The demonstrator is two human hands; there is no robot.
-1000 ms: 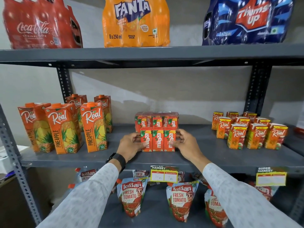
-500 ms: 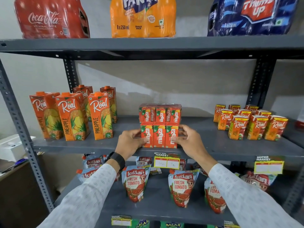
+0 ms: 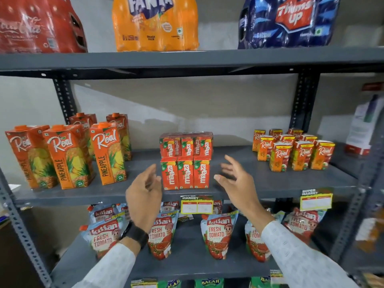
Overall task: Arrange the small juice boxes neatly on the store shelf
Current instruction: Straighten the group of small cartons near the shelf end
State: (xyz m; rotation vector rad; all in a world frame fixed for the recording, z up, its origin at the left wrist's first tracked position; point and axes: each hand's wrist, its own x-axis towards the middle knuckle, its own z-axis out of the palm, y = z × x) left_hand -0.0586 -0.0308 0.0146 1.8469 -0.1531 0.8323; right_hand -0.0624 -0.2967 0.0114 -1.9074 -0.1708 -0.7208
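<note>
A block of small red Maaza juice boxes (image 3: 185, 173) stands in the middle of the grey middle shelf (image 3: 259, 183), three boxes in front and a taller wrapped row (image 3: 186, 145) behind. My left hand (image 3: 143, 194) hovers just left of the front row, fingers apart, holding nothing. On the other side my right hand (image 3: 236, 181) is also open and a short gap away from the boxes. A group of several small orange Real juice boxes (image 3: 295, 149) stands at the right of the same shelf.
Tall Real pineapple cartons (image 3: 70, 154) fill the shelf's left. Coca-Cola (image 3: 37, 26), Fanta (image 3: 154, 23) and Thums Up (image 3: 288, 21) packs sit on the shelf above. Kissan tomato pouches (image 3: 218, 233) lie below. Yellow price tags (image 3: 197, 204) hang from the shelf edge.
Both hands have let go of the front Maaza row and drawn back, fingers spread. The view has shifted closer and slightly to the left.
</note>
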